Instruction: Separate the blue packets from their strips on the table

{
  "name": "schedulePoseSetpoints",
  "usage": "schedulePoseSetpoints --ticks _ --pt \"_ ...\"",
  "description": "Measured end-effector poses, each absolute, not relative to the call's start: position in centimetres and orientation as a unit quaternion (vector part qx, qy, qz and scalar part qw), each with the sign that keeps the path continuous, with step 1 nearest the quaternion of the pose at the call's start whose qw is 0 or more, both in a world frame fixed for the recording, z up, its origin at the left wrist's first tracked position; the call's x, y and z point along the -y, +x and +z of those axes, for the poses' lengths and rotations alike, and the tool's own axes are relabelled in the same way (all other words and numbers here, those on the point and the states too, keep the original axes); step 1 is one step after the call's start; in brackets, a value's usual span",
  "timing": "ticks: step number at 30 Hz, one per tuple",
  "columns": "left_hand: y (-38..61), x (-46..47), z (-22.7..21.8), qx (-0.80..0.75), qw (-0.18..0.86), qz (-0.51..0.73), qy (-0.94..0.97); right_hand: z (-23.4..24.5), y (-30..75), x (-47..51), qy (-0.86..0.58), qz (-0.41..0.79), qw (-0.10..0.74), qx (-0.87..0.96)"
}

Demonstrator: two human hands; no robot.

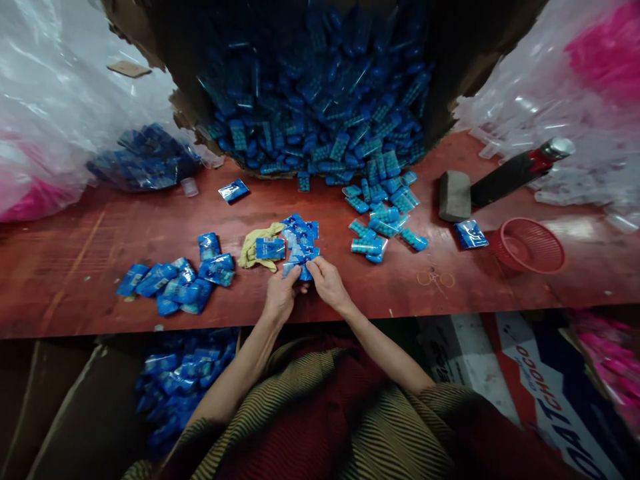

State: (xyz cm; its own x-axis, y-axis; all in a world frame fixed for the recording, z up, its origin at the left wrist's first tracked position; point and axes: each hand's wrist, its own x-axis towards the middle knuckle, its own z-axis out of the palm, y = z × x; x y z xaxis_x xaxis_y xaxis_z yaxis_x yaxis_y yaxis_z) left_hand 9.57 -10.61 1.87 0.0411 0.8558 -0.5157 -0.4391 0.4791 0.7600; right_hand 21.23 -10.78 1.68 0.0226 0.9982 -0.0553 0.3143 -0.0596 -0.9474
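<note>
Both hands meet near the table's front edge, over a small blue printed packet (304, 272). My left hand (283, 290) pinches its left side, and my right hand (325, 280) grips its right side between thumb and fingers. Just beyond them lie several flat blue packets (300, 230), overlapping. Beside these a yellow cloth (250, 250) has another blue packet (271, 249) on it. Left of my hands is a loose pile of filled blue packets (185, 287). To the right lie clear blue-capped containers with blue pellets (383, 223).
A large torn cardboard box (185, 110) spills blue containers at the back. On the right are a stone block (455, 196), a dark cylinder with a metal end (515, 175), a red basket (531, 247) and rubber bands (435, 279). Plastic bags (50, 87) flank the box.
</note>
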Motion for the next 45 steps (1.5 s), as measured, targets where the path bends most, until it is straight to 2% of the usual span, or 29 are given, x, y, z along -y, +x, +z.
schedulePoseSetpoints --ticks 4,8,11,14,16,18,20,22,27,30,35,45 --pt "8.5 10.4 2.3 -0.494 0.727 0.419 0.227 1.9 21.9 11.0 -0.589 0.417 0.415 0.554" --pt "8.2 10.3 2.2 -0.493 0.729 0.426 0.211 2.7 23.2 11.0 -0.561 0.398 0.355 0.633" --pt "8.3 10.4 2.4 -0.48 0.747 0.431 0.162 3.7 25.8 10.5 -0.597 0.254 0.279 0.708" --pt "8.6 10.5 2.9 -0.493 0.755 0.426 0.077 4.5 28.9 9.7 -0.687 0.062 0.141 0.71" --pt "8.8 10.7 3.3 -0.494 0.761 0.42 0.025 4.6 30.4 9.3 -0.706 0.013 0.059 0.706" --pt "9.0 10.8 3.6 -0.483 0.772 0.412 -0.006 4.2 31.0 8.9 -0.705 -0.001 0.023 0.709" --pt "9.2 10.9 3.8 -0.481 0.776 0.406 -0.024 3.6 31.0 8.6 -0.703 0.004 0.027 0.711" --pt "9.3 11.0 3.9 -0.489 0.773 0.402 -0.035 3.1 30.7 8.6 -0.695 0.044 0.072 0.714" --pt "9.1 10.9 3.8 -0.498 0.767 0.402 -0.047 3.5 29.5 10.0 -0.576 0.301 0.333 0.683" --pt "9.1 11.0 3.7 -0.5 0.765 0.403 -0.042 4.4 28.7 11.3 -0.513 0.39 0.399 0.652" --pt "9.3 11.4 3.4 -0.492 0.769 0.407 -0.019 4.9 27.6 12.2 -0.475 0.368 0.396 0.694" --pt "9.4 11.9 3.3 -0.479 0.773 0.416 -0.002 4.9 26.5 12.9 -0.51 0.181 0.313 0.78"
